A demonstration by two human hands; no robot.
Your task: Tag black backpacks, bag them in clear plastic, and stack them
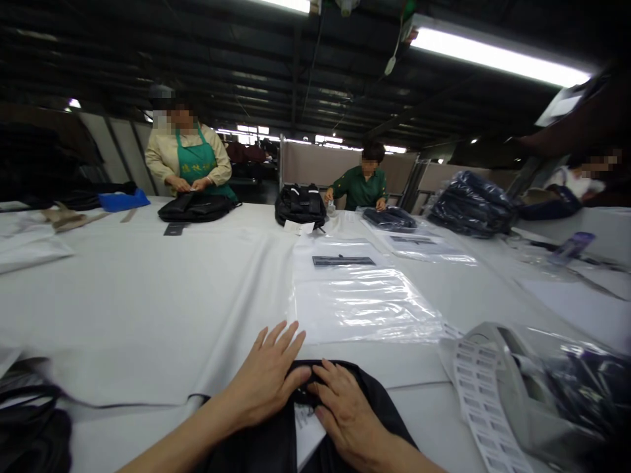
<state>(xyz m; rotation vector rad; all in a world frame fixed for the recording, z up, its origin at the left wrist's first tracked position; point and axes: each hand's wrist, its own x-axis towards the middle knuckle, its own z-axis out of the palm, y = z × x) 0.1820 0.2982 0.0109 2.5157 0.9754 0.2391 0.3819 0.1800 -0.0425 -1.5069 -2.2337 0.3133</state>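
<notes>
A black bag (379,394) lies on the white-covered table at the bottom, right in front of me. My left hand (266,378) reaches over its top left edge, fingers stretched and spread, the thumb pointing at the bag's top. Across from it, my right hand (348,404) rests on the bag with slightly bent fingers apart, its fingertips at the top middle. Between the two hands a white printed paper (306,430) shows against the bag. Small dark details near the fingertips are too unclear to name.
A clear plastic bag (355,309) lies flat ahead. To the right, a label strip (480,387) hangs by a grey machine (522,394). Two co-workers face me behind black bags (197,207). Wrapped bags (470,203) are piled at the back right; dark straps (34,420) lie left.
</notes>
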